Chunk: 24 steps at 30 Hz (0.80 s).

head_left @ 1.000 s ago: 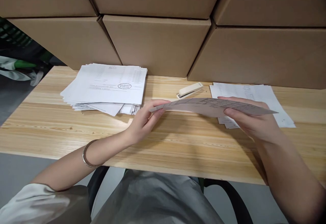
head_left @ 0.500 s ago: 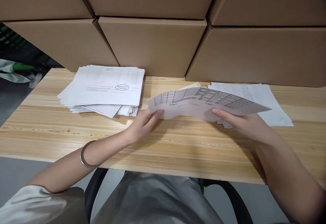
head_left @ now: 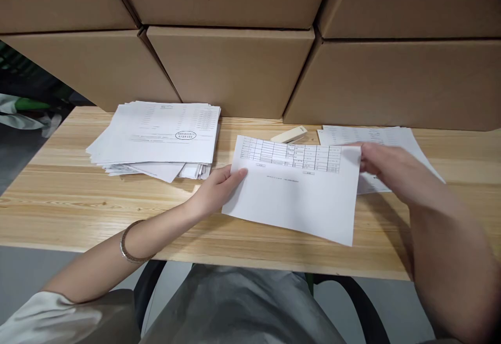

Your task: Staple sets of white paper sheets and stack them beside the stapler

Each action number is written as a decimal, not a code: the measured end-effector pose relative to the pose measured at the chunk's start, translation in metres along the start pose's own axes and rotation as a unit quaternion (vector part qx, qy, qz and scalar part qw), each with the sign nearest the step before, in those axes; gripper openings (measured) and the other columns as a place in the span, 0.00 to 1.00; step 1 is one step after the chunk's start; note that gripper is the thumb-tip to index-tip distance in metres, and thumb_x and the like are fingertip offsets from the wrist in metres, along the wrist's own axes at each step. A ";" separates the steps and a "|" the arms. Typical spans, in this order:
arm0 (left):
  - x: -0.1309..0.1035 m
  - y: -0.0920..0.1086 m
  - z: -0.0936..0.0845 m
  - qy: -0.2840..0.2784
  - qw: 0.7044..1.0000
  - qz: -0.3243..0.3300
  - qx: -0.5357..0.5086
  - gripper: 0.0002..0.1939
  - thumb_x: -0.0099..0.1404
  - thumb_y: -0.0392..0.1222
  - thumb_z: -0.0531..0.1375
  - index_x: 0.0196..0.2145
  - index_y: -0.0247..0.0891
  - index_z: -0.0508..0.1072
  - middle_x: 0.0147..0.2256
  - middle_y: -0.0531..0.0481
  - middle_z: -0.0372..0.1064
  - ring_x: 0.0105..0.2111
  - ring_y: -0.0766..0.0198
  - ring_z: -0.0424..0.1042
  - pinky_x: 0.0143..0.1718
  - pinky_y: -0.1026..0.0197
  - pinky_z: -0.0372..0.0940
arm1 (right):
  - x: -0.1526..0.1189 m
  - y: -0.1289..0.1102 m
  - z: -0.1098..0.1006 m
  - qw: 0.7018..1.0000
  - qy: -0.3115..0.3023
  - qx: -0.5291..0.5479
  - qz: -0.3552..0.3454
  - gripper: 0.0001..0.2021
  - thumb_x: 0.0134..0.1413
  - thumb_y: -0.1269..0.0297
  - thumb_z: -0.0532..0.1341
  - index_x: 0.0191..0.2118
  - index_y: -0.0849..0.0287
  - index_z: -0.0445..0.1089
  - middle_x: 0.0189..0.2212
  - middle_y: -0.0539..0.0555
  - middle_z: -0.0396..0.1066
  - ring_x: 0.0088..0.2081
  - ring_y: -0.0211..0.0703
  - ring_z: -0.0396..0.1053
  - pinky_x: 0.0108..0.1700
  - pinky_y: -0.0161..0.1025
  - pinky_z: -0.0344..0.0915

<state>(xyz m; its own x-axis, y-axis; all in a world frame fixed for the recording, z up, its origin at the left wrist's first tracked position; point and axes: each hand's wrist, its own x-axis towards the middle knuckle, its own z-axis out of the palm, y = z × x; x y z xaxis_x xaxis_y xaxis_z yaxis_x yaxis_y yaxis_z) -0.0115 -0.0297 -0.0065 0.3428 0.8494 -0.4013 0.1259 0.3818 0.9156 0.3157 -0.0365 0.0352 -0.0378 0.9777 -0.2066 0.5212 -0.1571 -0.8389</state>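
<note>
A white sheet of paper [head_left: 291, 200] with a printed table along its far edge is held up over the desk, its near edge hanging toward me. My left hand [head_left: 219, 190] pinches its left edge, thumb on top. At the far right corner of the sheet is my right hand [head_left: 391, 169], fingers closed on that corner and partly hidden. Left of the sheet lies a thick stack of printed papers [head_left: 160, 132], the top one bearing an oval stamp. Beneath and beyond my right hand is a smaller pile of papers [head_left: 379, 135]. A cream-coloured stapler-like object [head_left: 290, 134] lies behind the held sheet.
Large cardboard boxes [head_left: 230, 70] are stacked along the back of the wooden desk [head_left: 148, 229]. A black chair arm [head_left: 360, 302] shows at the near edge. Dark shelving and a green-and-white item [head_left: 31, 105] stand at the far left.
The sheet has turned from a curved, tilted pose to a flatter one facing me. My right hand has moved from its near edge to the far right corner. The left hand keeps its grip.
</note>
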 end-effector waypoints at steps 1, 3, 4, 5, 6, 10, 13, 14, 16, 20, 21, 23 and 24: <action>0.001 0.000 -0.001 -0.010 1.000 -0.027 0.003 0.18 0.66 0.54 0.60 0.36 0.35 0.77 0.36 0.46 0.79 0.33 0.60 0.75 0.33 0.61 0.67 | 0.003 -0.002 -0.002 0.998 0.053 -0.011 -0.015 0.19 0.62 0.44 0.55 0.44 0.48 0.77 0.43 0.52 0.77 0.43 0.49 0.74 0.50 0.49 0.70; 0.002 -0.001 -0.003 -0.038 0.996 -0.079 0.003 0.19 0.65 0.55 0.61 0.36 0.34 0.77 0.37 0.44 0.79 0.33 0.59 0.76 0.33 0.61 0.68 | 0.011 -0.009 -0.002 0.988 0.113 -0.081 -0.069 0.17 0.62 0.48 0.56 0.46 0.50 0.76 0.45 0.54 0.76 0.46 0.49 0.73 0.52 0.48 0.67; 0.003 -0.001 -0.004 -0.053 0.994 -0.097 -0.004 0.19 0.65 0.56 0.62 0.37 0.34 0.77 0.38 0.43 0.79 0.34 0.58 0.77 0.33 0.60 0.69 | 0.017 -0.013 0.001 0.980 0.105 -0.132 -0.107 0.16 0.62 0.51 0.57 0.48 0.51 0.75 0.48 0.54 0.75 0.48 0.50 0.72 0.53 0.49 0.66; 0.003 0.000 -0.004 -0.067 0.992 -0.109 -0.012 0.20 0.64 0.56 0.62 0.38 0.34 0.78 0.39 0.42 0.79 0.35 0.57 0.78 0.34 0.59 0.70 | 0.023 -0.017 0.006 0.968 0.080 -0.185 -0.149 0.16 0.62 0.54 0.58 0.51 0.52 0.74 0.51 0.55 0.74 0.51 0.51 0.71 0.54 0.49 0.65; 0.004 0.000 -0.005 -0.082 0.990 -0.116 -0.020 0.20 0.64 0.56 0.63 0.40 0.34 0.78 0.41 0.42 0.79 0.36 0.57 0.78 0.35 0.59 0.71 | 0.031 -0.020 0.012 0.952 0.044 -0.233 -0.192 0.17 0.62 0.56 0.57 0.54 0.52 0.72 0.55 0.55 0.71 0.54 0.52 0.69 0.56 0.50 0.64; 0.005 0.006 -0.010 -0.130 0.982 -0.135 -0.016 0.18 0.63 0.53 0.64 0.42 0.35 0.79 0.41 0.43 0.80 0.37 0.57 0.79 0.35 0.60 0.72 | 0.066 -0.031 0.044 0.881 -0.077 -0.343 -0.315 0.23 0.57 0.66 0.58 0.59 0.55 0.66 0.60 0.55 0.66 0.62 0.54 0.61 0.62 0.53 0.57; 0.006 0.008 -0.016 -0.146 0.978 -0.151 0.007 0.19 0.61 0.54 0.65 0.42 0.34 0.79 0.38 0.44 0.80 0.32 0.59 0.78 0.28 0.63 0.70 | 0.083 -0.035 0.062 0.867 -0.080 -0.375 -0.317 0.15 0.57 0.66 0.57 0.51 0.56 0.69 0.54 0.57 0.71 0.55 0.54 0.67 0.55 0.51 0.63; 0.007 0.009 -0.018 -0.148 0.977 -0.152 0.019 0.20 0.61 0.54 0.65 0.41 0.34 0.79 0.35 0.45 0.80 0.29 0.60 0.77 0.25 0.64 0.68 | 0.086 -0.036 0.065 0.873 -0.073 -0.373 -0.307 0.12 0.58 0.66 0.57 0.48 0.56 0.69 0.52 0.57 0.72 0.53 0.54 0.69 0.52 0.50 0.64; 0.008 0.011 -0.021 -0.155 0.975 -0.151 0.045 0.20 0.61 0.55 0.65 0.39 0.34 0.80 0.30 0.47 0.79 0.22 0.63 0.74 0.21 0.65 0.65 | 0.087 -0.037 0.069 0.890 -0.065 -0.359 -0.274 0.09 0.60 0.63 0.56 0.44 0.56 0.67 0.49 0.59 0.72 0.49 0.54 0.70 0.47 0.48 0.65; 0.010 0.021 -0.021 -0.212 0.961 -0.178 0.006 0.13 0.64 0.49 0.65 0.37 0.35 0.81 0.34 0.45 0.80 0.28 0.63 0.77 0.26 0.65 0.68 | 0.084 -0.032 0.070 0.934 -0.065 -0.298 -0.185 0.14 0.60 0.53 0.58 0.47 0.55 0.63 0.44 0.59 0.74 0.41 0.54 0.72 0.39 0.46 0.66; 0.011 0.023 -0.021 -0.223 0.957 -0.185 -0.007 0.12 0.64 0.46 0.65 0.36 0.34 0.81 0.35 0.45 0.81 0.30 0.62 0.78 0.28 0.65 0.69 | 0.084 -0.031 0.070 0.944 -0.055 -0.269 -0.181 0.17 0.59 0.51 0.59 0.48 0.55 0.62 0.44 0.59 0.74 0.40 0.53 0.72 0.39 0.46 0.66; 0.012 0.025 -0.021 -0.237 0.953 -0.190 -0.011 0.11 0.64 0.45 0.65 0.36 0.34 0.81 0.36 0.45 0.81 0.32 0.61 0.79 0.32 0.64 0.71 | 0.085 -0.027 0.070 0.956 -0.020 -0.205 -0.207 0.22 0.57 0.50 0.60 0.53 0.54 0.60 0.46 0.58 0.72 0.41 0.51 0.70 0.41 0.45 0.66; 0.013 0.025 -0.022 -0.241 0.952 -0.190 -0.008 0.11 0.64 0.45 0.65 0.36 0.34 0.81 0.36 0.44 0.81 0.32 0.61 0.79 0.33 0.64 0.71 | 0.086 -0.026 0.070 0.959 0.001 -0.174 -0.226 0.24 0.57 0.51 0.60 0.56 0.53 0.58 0.47 0.57 0.70 0.43 0.50 0.70 0.42 0.45 0.66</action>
<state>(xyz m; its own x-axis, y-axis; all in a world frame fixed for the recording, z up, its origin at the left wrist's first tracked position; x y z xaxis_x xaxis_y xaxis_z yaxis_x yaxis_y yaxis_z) -0.0240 -0.0008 0.0108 0.6635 0.3840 -0.6421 0.3136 0.6365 0.7046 0.2398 0.0415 0.0038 -0.3249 0.9355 0.1391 0.7050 0.3376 -0.6237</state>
